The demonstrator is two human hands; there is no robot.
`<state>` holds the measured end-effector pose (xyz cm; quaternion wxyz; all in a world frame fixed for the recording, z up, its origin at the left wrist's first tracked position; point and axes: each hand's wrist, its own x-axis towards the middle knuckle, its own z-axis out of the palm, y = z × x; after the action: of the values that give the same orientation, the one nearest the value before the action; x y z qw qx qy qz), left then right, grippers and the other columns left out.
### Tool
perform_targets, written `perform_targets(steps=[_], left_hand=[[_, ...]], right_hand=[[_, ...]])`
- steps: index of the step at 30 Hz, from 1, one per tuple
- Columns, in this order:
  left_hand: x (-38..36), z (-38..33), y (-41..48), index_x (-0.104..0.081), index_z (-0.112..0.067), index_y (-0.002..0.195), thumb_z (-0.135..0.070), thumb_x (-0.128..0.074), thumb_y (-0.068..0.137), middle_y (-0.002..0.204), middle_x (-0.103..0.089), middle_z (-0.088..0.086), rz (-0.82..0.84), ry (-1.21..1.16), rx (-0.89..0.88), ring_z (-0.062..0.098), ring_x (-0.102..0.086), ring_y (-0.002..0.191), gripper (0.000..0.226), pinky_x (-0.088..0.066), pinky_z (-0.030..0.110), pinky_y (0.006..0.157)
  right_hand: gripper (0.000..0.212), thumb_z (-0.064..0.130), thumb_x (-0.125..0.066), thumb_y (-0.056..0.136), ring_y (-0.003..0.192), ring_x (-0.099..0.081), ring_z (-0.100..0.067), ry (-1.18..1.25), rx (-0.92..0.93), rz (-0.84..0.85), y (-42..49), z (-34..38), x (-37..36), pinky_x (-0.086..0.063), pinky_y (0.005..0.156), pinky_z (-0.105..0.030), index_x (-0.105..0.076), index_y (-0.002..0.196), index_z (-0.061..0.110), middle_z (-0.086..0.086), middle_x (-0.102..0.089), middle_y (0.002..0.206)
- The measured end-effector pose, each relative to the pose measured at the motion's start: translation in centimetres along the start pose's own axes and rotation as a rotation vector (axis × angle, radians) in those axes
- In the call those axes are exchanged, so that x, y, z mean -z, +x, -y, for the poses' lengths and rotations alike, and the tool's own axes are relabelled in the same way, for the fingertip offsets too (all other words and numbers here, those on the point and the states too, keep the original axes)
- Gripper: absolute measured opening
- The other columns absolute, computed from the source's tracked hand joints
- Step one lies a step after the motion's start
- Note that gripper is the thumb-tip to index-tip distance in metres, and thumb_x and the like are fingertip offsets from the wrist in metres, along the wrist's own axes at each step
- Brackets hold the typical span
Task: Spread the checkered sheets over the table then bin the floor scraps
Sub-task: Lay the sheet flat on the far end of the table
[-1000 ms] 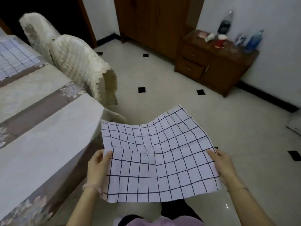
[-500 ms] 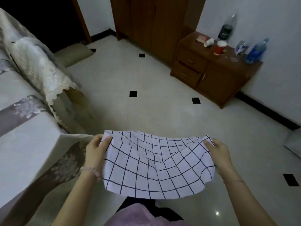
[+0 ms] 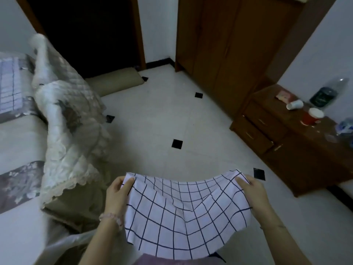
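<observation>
While I grip the checkered sheet [image 3: 183, 213] at its two upper corners, left hand [image 3: 117, 196] and right hand [image 3: 253, 190] both pinched shut on it, it sags mid-air over the floor, right of the table [image 3: 17, 142]. Step: spreading. Next: swing left, lay flat beside the sheet already there [image 3: 9, 88].

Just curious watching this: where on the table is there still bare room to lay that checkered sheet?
The near stretch of the table, between the laid sheet at the far end and the floral band, looks free. The draped chair crowds its right edge.
</observation>
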<state>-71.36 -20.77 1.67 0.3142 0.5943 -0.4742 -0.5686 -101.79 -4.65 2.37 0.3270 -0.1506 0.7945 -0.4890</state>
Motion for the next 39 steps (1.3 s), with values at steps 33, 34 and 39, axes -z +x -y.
perform_targets(steps=[33,34,39], left_hand=[[24.2,-14.0,2.1,-0.063,-0.024,0.075,-0.015,-0.057,0.091,0.061,-0.069,-0.020,-1.739,-0.384,-0.292,-0.010,-0.061,0.055,0.019,-0.048,0.005,0.049],[24.7,-12.6,1.6,-0.063,-0.023,0.075,-0.016,-0.057,0.091,0.061,-0.069,-0.019,-1.757,-0.418,-0.259,-0.009,-0.061,0.055,0.019,-0.048,0.006,0.049],[26.5,-6.3,0.1,-0.063,-0.021,0.074,-0.021,-0.059,0.089,0.062,-0.069,-0.012,-1.803,-0.538,-0.022,0.004,-0.062,0.055,0.017,-0.047,0.014,0.045]], right_hand=[[0.016,0.017,-0.060,0.087,0.062,-0.062,-0.013,-0.145,0.634,1.594,4.0,41.5,-62.7,-0.048,0.057,-0.025,-0.064,0.073,0.013,0.001,-0.067,0.066],[0.017,0.017,-0.061,0.087,0.065,-0.060,-0.016,-0.183,0.615,1.615,3.2,40.6,-64.4,-0.047,0.060,-0.025,-0.063,0.072,0.011,-0.003,-0.065,0.067],[0.018,0.022,-0.064,0.086,0.092,-0.061,-0.031,-0.373,0.619,1.646,-0.7,36.8,-70.9,-0.050,0.079,-0.025,-0.065,0.080,0.005,-0.015,-0.069,0.087]])
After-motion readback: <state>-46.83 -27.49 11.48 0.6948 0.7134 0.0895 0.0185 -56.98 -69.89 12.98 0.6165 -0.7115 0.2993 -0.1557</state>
